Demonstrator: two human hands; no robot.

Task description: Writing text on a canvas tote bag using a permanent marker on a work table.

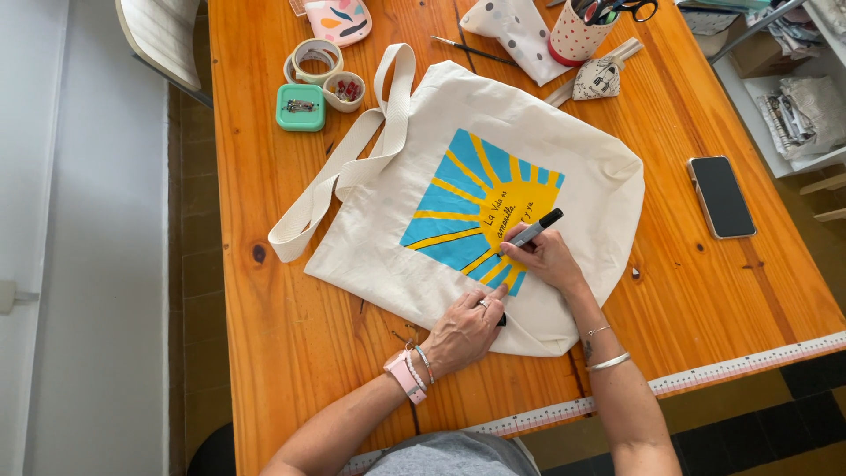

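Note:
A cream canvas tote bag (405, 220) lies flat on the orange wooden table (273, 291), its straps (352, 159) trailing to the left. On the bag is a painted square of blue and yellow sun rays (458, 198) with dark handwriting. My right hand (546, 260) grips a black-capped grey marker (536, 231), its tip down on the yellow part of the picture. My left hand (465, 330) presses on the bag just below the painted square, one finger pointing toward it and a small dark thing partly hidden under the fingers. Both wrists wear bracelets.
A dark phone (721, 196) lies face up at the right. At the back stand a dotted cup with scissors (582, 31), a dotted cloth (520, 31), a thin brush (471, 51), tape rolls (315, 57), a green box (300, 107) and a small pouch (597, 78). A measuring tape (705, 377) lines the near edge.

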